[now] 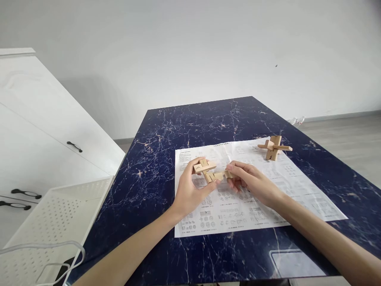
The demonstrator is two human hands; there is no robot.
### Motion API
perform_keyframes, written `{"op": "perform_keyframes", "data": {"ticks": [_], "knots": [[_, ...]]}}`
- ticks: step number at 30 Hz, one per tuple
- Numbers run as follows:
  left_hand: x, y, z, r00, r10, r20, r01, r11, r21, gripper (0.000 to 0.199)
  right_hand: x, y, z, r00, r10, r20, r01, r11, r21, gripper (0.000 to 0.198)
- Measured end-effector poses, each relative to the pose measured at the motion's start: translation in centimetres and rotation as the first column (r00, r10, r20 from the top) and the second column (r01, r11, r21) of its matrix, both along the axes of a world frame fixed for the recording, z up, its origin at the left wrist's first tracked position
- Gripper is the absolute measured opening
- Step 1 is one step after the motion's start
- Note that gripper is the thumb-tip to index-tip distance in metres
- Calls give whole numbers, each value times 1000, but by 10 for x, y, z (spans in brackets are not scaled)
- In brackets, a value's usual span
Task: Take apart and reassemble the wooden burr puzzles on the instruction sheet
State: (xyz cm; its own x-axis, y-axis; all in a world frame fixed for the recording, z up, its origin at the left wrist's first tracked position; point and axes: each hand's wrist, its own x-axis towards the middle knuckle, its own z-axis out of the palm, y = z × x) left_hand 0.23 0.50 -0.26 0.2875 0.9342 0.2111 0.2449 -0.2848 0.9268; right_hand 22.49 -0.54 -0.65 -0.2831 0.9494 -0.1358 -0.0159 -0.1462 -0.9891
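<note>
Several notched wooden puzzle pieces (205,166), some marked with dark characters, are gripped together in my left hand (190,188), thumb below and fingers behind. My right hand (248,178) pinches another light wooden piece (228,174) between thumb and fingers. That piece's left end is close to the held pieces; whether they touch I cannot tell. Under both hands lies a white printed sheet (238,216) with rows of small diagrams. An interlocked wooden puzzle (273,147), cross-shaped, rests at the sheet's far right corner.
The dark blue marble-patterned table (154,214) stretches away to a pale wall (190,51). On the left are a white cabinet (38,131) and a perforated white surface (53,222) with a cable (44,245). A pale rectangular object (296,263) lies at the near right edge.
</note>
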Motion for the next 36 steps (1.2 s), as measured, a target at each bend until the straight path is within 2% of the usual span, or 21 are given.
{"op": "perform_keyframes", "data": {"ticks": [4, 8, 10, 12, 15, 19, 23, 29, 32, 36], "knots": [[1, 1, -1, 1000, 14, 10, -14, 1000, -2, 58, 2, 0, 2, 993, 115, 16, -115, 993, 6, 44], [0, 1, -2, 999, 24, 41, -23, 1000, -11, 59, 2, -2, 7, 942, 336, -12, -336, 942, 2, 45], [0, 1, -3, 999, 22, 40, -22, 1000, -6, 59, 1, -2, 8, 922, 384, -45, -384, 923, 10, 45], [0, 1, -3, 999, 20, 36, -20, 1000, 2, 58, -1, -3, 8, 927, 371, -59, -369, 929, 38, 43], [1, 0, -1, 999, 15, 38, -16, 1000, 10, 58, 0, -3, 5, 959, 279, -43, -275, 959, 74, 41], [1, 0, 0, 999, 2, 42, -2, 1000, 7, 58, 4, -2, -1, 981, 192, 16, -192, 979, 68, 42], [1, 0, 1, 999, -10, 31, 10, 1000, -7, 59, 3, -2, 0, 980, 199, 10, -199, 979, 43, 43], [1, -1, 0, 1000, 12, 11, -12, 1000, -26, 59, 1, -3, 10, 963, 256, -83, -256, 967, 9, 42], [1, 0, -1, 999, 25, 33, -25, 1000, -11, 58, 2, -3, 7, 948, 284, -142, -290, 957, -24, 54], [0, 1, -3, 997, 40, 60, -43, 998, 37, 58, 5, -4, 3, 933, 250, -259, -288, 950, -120, 77]]}}
